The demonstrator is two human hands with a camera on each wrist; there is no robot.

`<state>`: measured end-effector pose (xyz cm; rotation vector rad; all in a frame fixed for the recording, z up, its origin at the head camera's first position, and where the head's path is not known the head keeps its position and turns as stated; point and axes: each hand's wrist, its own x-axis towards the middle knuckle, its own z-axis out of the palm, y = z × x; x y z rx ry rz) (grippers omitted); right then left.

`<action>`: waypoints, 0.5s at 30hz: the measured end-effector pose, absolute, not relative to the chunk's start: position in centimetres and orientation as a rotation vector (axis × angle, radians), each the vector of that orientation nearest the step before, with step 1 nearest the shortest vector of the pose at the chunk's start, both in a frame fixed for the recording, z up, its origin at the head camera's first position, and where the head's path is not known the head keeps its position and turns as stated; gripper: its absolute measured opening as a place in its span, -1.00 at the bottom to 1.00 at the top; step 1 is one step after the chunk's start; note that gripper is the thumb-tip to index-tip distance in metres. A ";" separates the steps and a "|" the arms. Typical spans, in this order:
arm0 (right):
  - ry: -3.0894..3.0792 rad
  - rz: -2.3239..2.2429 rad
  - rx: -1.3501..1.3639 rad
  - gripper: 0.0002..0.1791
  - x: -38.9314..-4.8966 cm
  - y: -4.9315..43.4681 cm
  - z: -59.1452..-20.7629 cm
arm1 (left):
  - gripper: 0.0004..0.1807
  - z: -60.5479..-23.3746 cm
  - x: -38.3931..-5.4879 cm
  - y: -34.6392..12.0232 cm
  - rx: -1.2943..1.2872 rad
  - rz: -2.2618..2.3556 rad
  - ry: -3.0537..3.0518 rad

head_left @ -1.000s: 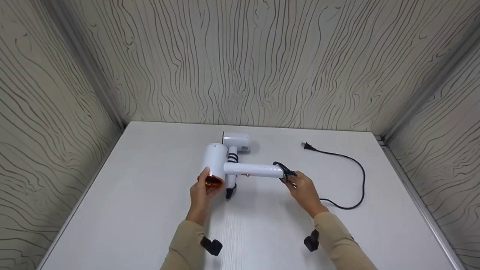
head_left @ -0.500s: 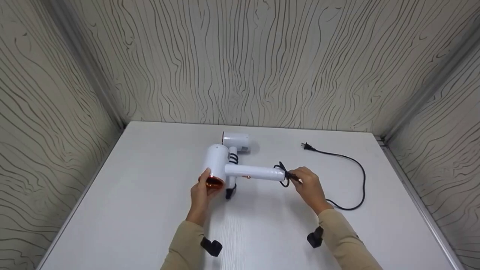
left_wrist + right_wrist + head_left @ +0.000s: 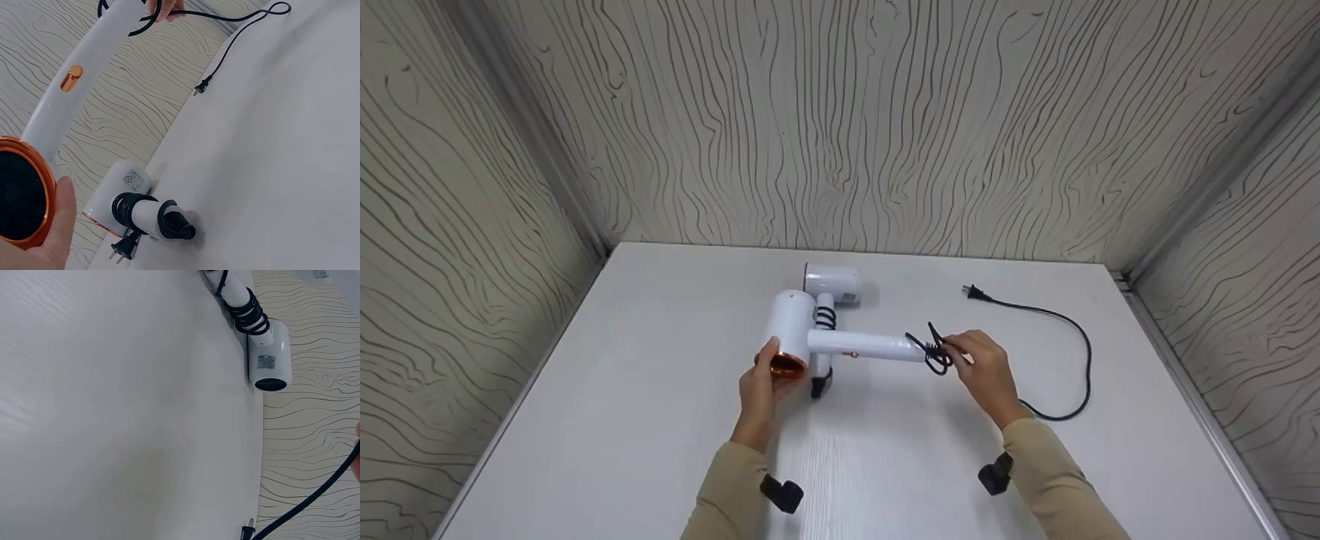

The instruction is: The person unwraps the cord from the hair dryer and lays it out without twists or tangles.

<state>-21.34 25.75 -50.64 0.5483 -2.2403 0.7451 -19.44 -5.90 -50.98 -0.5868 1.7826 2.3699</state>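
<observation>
A white hair dryer (image 3: 791, 319) with an orange-rimmed nozzle is held above the table. My left hand (image 3: 757, 386) grips its barrel at the nozzle end, thumb along the rim in the left wrist view. The handle (image 3: 84, 73), with an orange switch, points right. My right hand (image 3: 986, 371) pinches the black cord (image 3: 939, 354) just beyond the handle's end, where loose loops hang. From there the cord runs out to a two-pin plug (image 3: 975, 292) on the table. In the right wrist view only a sliver of fingers (image 3: 358, 464) shows beside the cord.
Behind the held dryer, a second white hair dryer (image 3: 834, 282) lies on the white table (image 3: 675, 420). Black cord (image 3: 247, 315) is wound round its handle, and its plug (image 3: 125, 247) sits beside it. Wood-patterned walls (image 3: 840, 135) enclose the back and sides.
My right hand has shifted a little right, away from the handle. The cord loops have loosened and spread at the handle's end. My left hand and the dryer have barely moved.
</observation>
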 end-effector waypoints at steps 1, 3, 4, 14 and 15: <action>-2.230 0.739 0.543 -0.81 -21.4 25.8 -50.6 | -0.18 -51.0 -19.4 -5.9 -0.588 2.371 1.779; -2.212 0.724 0.535 -0.82 -21.4 25.9 -50.5 | -0.18 -51.0 -19.4 -5.9 -0.588 2.374 1.774; -2.203 0.717 0.532 -0.82 -21.5 25.9 -50.4 | -0.18 -51.0 -19.4 -5.9 -0.589 2.372 1.775; -2.158 0.730 0.537 -0.80 -21.2 26.1 -50.2 | -0.15 -50.6 -19.4 -6.0 -0.618 2.394 1.761; -2.155 0.734 0.535 -0.80 -21.2 26.1 -50.2 | -0.15 -50.5 -19.4 -6.0 -0.620 2.395 1.765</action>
